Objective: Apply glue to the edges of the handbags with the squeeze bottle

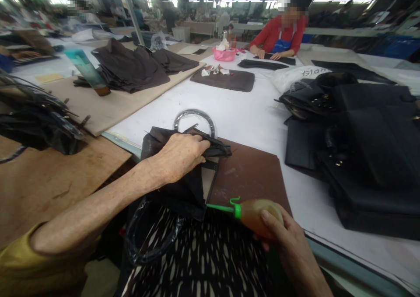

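Note:
My left hand is closed on the dark fabric of a black handbag at the table's near edge. Two round handles wrapped in clear plastic belong to the bag; one ring handle rises behind it, the other hangs in front. In my right hand is a squeeze bottle of amber liquid, lying on its side. Its green nozzle points left, and the tip is at the bag's edge; I cannot tell whether it touches. Beneath lies a brown board.
Black bags are piled on the right. Dark fabric pieces and a teal-capped bottle stand at the left. A pink basket is farther back, near a co-worker in red handling black pieces. More plastic-wrapped bag parts lie far left.

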Motion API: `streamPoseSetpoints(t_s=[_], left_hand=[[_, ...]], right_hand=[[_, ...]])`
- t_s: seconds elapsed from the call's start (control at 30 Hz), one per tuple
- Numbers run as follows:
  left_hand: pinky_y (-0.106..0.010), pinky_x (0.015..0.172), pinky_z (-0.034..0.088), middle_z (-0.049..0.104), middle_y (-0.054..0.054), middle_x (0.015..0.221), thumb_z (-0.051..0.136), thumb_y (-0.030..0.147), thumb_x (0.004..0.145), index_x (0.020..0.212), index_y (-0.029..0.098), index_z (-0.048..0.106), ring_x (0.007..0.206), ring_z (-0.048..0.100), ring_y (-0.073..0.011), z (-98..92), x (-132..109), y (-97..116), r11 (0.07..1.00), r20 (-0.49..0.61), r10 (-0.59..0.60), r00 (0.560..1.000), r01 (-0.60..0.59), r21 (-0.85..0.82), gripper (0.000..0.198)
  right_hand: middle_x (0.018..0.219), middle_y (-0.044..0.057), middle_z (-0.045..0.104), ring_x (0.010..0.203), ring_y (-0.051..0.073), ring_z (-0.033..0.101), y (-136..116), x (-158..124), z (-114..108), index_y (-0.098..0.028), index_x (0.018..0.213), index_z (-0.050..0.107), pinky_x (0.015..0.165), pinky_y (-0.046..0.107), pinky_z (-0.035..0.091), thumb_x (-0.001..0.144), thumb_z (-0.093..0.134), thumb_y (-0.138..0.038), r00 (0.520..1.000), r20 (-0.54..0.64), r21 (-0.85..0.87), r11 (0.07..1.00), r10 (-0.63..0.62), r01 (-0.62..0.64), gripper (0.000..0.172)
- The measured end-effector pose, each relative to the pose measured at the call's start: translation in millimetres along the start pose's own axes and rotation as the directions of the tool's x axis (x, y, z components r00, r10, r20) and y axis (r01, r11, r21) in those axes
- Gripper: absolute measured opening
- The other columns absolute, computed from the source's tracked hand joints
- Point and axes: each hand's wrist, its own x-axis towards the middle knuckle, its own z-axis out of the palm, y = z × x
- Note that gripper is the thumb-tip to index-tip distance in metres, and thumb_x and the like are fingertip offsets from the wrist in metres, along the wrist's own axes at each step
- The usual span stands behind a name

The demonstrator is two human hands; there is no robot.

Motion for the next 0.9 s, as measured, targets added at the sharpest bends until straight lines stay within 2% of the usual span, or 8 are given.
streamPoseSetpoints(t_s=[0.17,0.37,0.5,0.57,0.63,0.7,0.9], left_hand=[[-0.026,0.054,0.038,0.062,-0.005,0.085,0.054,0.028,0.084,0.088,0.016,0.055,0.076,0.06,-0.0196,2.3,-0.4,-1.3,1.0,-0.025,0.006,1.0,-0.006,-0.014,0.013],[-0.026,0.053,0.038,0.062,-0.005,0.087,0.053,0.027,0.084,0.088,0.016,0.055,0.077,0.06,-0.02,0.0,0.2,0.0,1.0,-0.008,-0.006,1.0,0.006,-0.02,0.012],[-0.026,0.054,0.038,0.062,-0.005,0.087,0.053,0.028,0.084,0.088,0.016,0.055,0.078,0.06,-0.0194,-0.1,1.9,-1.8,0.999,-0.022,-0.011,1.0,0.01,-0.035,0.013],[-0.026,0.054,0.039,0.062,-0.005,0.087,0.053,0.028,0.083,0.088,0.016,0.055,0.077,0.06,-0.0196,-0.8,3.3,-3.8,0.999,-0.026,-0.011,1.0,0.01,-0.045,0.012],[-0.026,0.054,0.039,0.062,-0.005,0.085,0.054,0.027,0.083,0.087,0.017,0.056,0.076,0.06,-0.02,-2.0,5.0,-6.0,0.998,-0.024,-0.005,1.0,0.004,-0.057,0.012],[-0.027,0.054,0.039,0.062,-0.004,0.084,0.055,0.027,0.082,0.087,0.017,0.056,0.076,0.061,-0.0205,-3.3,6.6,-7.8,0.998,-0.026,0.005,1.0,-0.007,-0.068,0.011],[-0.026,0.057,0.04,0.062,-0.005,0.083,0.055,0.025,0.081,0.085,0.018,0.057,0.077,0.061,-0.0199,-6.6,10.2,-10.1,0.997,-0.037,-0.001,0.999,-0.002,-0.082,0.009]], right_hand=[[0.054,0.001,0.057,0.041,0.016,0.045,-1.5,-2.1,1.7,-0.016,0.09,0.059,0.041,0.026,0.036,0.075,0.058,-0.056,1.0,-0.018,-0.039,0.999,0.0,0.0,0.043],[0.052,0.002,0.058,0.043,0.016,0.048,-1.7,-7.3,1.9,-0.015,0.092,0.057,0.041,0.024,0.036,0.076,0.057,-0.056,0.999,0.04,-0.048,0.999,0.017,-0.015,0.044],[0.055,-0.001,0.057,0.044,0.017,0.049,-2.4,-15.4,0.9,-0.017,0.095,0.056,0.039,0.025,0.038,0.073,0.057,-0.058,1.0,0.0,-0.098,0.995,0.015,-0.015,0.046],[0.067,0.001,0.06,0.055,0.02,0.055,0.8,-17.3,-2.3,-0.019,0.1,0.056,0.046,0.025,0.043,0.07,0.06,-0.057,0.997,-0.07,-0.158,0.987,-0.033,0.022,0.049],[0.083,0.002,0.063,0.072,0.022,0.059,5.6,-14.9,-6.6,-0.02,0.106,0.054,0.061,0.026,0.048,0.068,0.064,-0.055,0.982,-0.132,-0.227,0.968,-0.137,0.104,0.053],[0.095,0.003,0.062,0.084,0.024,0.058,9.2,-7.5,-10.1,-0.021,0.111,0.052,0.073,0.027,0.048,0.068,0.065,-0.053,0.958,-0.142,-0.289,0.936,-0.249,0.2,0.055],[0.099,0.005,0.059,0.087,0.025,0.057,6.4,25.8,-9.4,-0.02,0.115,0.047,0.075,0.032,0.047,0.073,0.062,-0.053,0.926,-0.071,-0.411,0.857,-0.37,0.311,0.055]])
